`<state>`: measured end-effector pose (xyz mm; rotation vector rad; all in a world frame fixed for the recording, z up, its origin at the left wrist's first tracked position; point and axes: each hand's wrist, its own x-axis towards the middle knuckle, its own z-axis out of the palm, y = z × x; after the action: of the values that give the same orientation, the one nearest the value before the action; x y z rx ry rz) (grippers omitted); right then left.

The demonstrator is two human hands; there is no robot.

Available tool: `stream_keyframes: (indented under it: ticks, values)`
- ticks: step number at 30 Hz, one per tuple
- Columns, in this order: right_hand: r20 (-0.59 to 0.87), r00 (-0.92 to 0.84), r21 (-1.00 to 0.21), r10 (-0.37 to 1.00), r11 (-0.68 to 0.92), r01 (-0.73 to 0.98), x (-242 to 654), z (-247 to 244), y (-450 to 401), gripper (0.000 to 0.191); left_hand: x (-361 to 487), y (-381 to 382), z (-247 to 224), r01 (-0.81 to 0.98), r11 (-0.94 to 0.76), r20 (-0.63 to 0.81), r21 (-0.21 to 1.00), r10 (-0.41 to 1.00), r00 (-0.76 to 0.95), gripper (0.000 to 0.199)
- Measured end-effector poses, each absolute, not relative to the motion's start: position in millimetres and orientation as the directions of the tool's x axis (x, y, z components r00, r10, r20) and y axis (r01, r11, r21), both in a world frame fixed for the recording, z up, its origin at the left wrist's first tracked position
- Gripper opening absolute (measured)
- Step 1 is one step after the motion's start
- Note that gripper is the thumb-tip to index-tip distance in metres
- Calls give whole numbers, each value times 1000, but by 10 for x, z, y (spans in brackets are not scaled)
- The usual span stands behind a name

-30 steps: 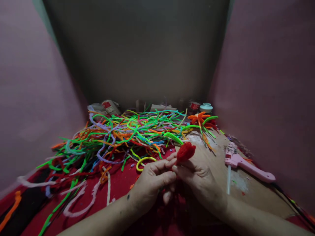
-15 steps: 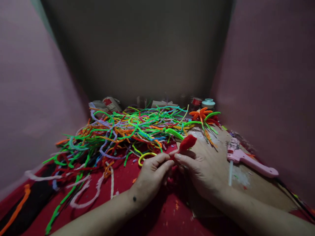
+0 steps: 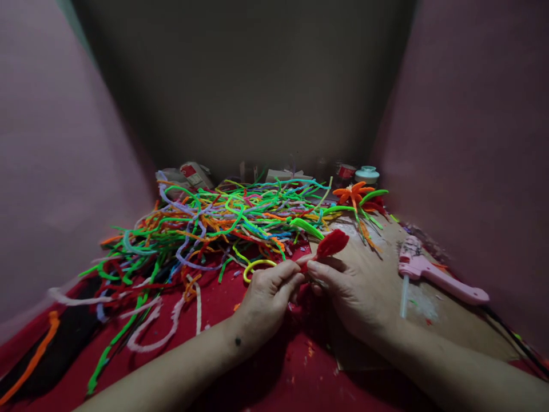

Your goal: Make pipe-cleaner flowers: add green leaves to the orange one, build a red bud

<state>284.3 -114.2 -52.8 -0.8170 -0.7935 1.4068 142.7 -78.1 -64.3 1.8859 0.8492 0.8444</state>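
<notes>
A fuzzy red piece (image 3: 333,244), shaped like a petal at its upper end, is held between both hands over the red cloth. My left hand (image 3: 270,294) pinches its lower left end with thumb and forefinger. Close beside it, my right hand (image 3: 345,289) grips the piece just below the petal-like part. The lower fingers of both hands are partly hidden. Left of the hands lies a yellow ring (image 3: 259,263), behind my left hand.
A tangled heap of coloured fuzzy stems (image 3: 223,217) spreads across the back left. On the brown board (image 3: 463,332) at the right rests a pink glue gun (image 3: 441,280). An orange fuzzy flower (image 3: 354,193) lies farther back, near a pale blue jar (image 3: 367,174).
The view has shifted slightly, so most things sit a little higher and farther right. The red piece has turned a little and shows a fold; both hands keep their pinch.
</notes>
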Motion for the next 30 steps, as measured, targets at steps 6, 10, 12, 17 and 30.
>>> stream_keyframes:
  ticks: [6, 10, 12, 17, 30]
  values:
    - [40, -117, -816, 992, -35, -577, 2835, -629, -1115, 11, 1442, -819, -552, 112, -206, 111, 972, 825, 554, 25]
    - [61, -112, -849, 992, -7, -528, 2864, -571, -1111, 12, 1448, -832, -520, -28, 108, -67, 994, 776, 627, 23]
    - [54, -112, -864, 992, -10, -503, 2892, -550, -1107, 14, 1451, -829, -509, -86, 265, -143, 960, 735, 663, 22]
    - [80, -153, -880, 985, -2, -475, 2960, -592, -1082, 19, 1449, -805, -498, -195, 489, -190, 850, 631, 752, 21]
    - [44, -164, -885, 985, -38, -464, 2965, -582, -1058, 20, 1415, -741, -575, -267, 632, -139, 728, 517, 844, 21]
